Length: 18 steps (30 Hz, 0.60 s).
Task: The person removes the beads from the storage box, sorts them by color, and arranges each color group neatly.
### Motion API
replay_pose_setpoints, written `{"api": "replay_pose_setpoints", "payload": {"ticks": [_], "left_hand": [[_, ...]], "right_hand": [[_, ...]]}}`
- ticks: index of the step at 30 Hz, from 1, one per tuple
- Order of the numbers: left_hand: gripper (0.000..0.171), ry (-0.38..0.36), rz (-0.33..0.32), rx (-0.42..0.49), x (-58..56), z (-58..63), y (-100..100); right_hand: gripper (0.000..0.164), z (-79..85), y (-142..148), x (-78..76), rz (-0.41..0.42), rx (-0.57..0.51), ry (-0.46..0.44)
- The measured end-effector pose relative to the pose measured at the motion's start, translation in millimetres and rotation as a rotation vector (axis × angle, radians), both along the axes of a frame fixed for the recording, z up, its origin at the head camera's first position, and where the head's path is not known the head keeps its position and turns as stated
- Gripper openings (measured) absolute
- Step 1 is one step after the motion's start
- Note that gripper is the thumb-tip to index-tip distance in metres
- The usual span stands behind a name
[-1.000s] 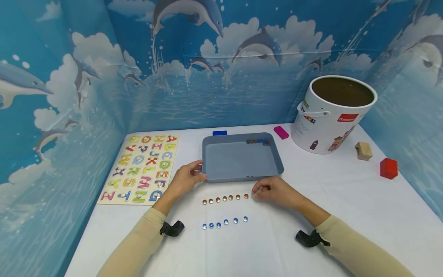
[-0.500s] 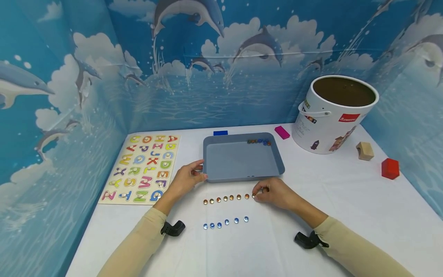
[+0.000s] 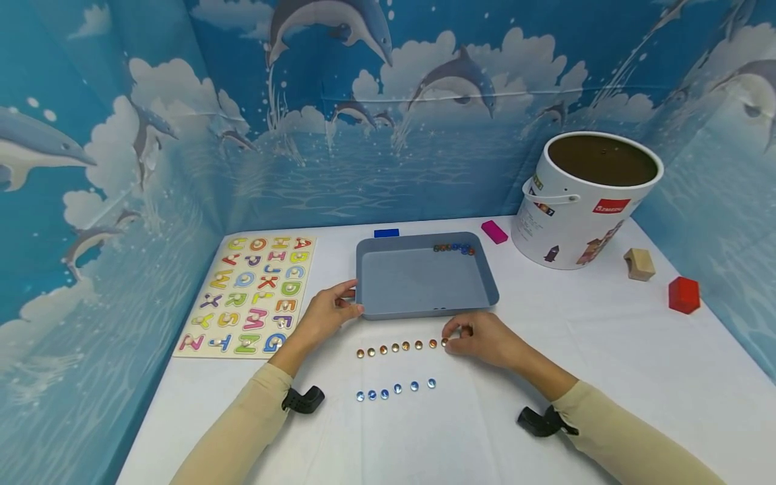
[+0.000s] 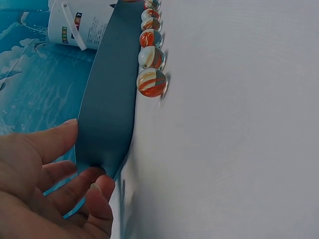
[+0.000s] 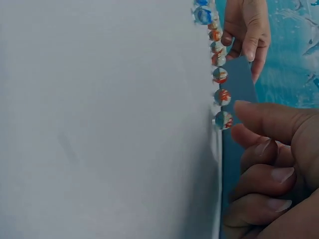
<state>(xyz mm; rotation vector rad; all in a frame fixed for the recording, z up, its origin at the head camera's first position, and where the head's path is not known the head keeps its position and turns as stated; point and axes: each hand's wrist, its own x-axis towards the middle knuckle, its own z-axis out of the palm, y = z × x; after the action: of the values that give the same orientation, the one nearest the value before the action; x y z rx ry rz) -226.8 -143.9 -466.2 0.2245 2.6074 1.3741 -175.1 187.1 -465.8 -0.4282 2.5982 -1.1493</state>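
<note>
My left hand (image 3: 327, 313) holds the left front corner of a shallow grey tray (image 3: 418, 311), with its fingers on the side wall and the thumb at the front. In front of the tray runs a row of glass marbles with orange and white swirls (image 3: 395, 347). At that row's right end, my right hand (image 3: 481, 338) pinches the last orange-swirled marble (image 5: 224, 120) between thumb and index fingertips, low at the white cloth; its other fingers are curled in. Nearer me lies a second row of blue-swirled marbles (image 3: 397, 389).
More marbles (image 3: 455, 248) line the tray's far right part. A letter puzzle board (image 3: 242, 296) lies left. Behind are a blue block (image 3: 386, 233) and a magenta block (image 3: 494, 232). A white bucket (image 3: 582, 209), wooden arch block (image 3: 639, 264) and red block (image 3: 684, 295) stand right.
The right hand's marble, mostly hidden by the fingertips a second ago, now shows at the end of the orange row. The left hand and tray have stayed put.
</note>
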Motion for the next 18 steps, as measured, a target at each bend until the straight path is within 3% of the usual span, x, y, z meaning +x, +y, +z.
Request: {"api": "replay_pose_setpoints", "payload": {"ticks": [3,6,9,12,15,18], "left_hand": [[0.063,0.001,0.001,-0.004,-0.4,0.2,-0.1],[0.063,-0.006,0.007,-0.006,-0.5,-0.2,-0.4],[0.063,-0.020,0.007,-0.007,0.3,-0.4,-1.2],[0.063,-0.023,0.009,-0.003,1.0,0.1,-1.9],[0.063,-0.019,0.006,0.011,0.7,-0.1,-1.6],[0.063,-0.031,0.003,0.026,0.6,0.0,-0.3]], "right_hand": [[0.018,15.9,0.8,-5.6,-0.010,-0.023,0.008],[0.025,40.4,4.4,-24.9,-0.045,-0.049,0.032],[0.029,65.1,9.0,-58.2,-0.103,-0.097,0.028],[0.035,82.0,12.0,-98.9,-0.168,-0.175,-0.041],[0.037,87.1,14.1,-136.9,-0.233,-0.233,-0.123],[0.035,80.9,15.4,-162.9,-0.279,-0.245,-0.200]]}}
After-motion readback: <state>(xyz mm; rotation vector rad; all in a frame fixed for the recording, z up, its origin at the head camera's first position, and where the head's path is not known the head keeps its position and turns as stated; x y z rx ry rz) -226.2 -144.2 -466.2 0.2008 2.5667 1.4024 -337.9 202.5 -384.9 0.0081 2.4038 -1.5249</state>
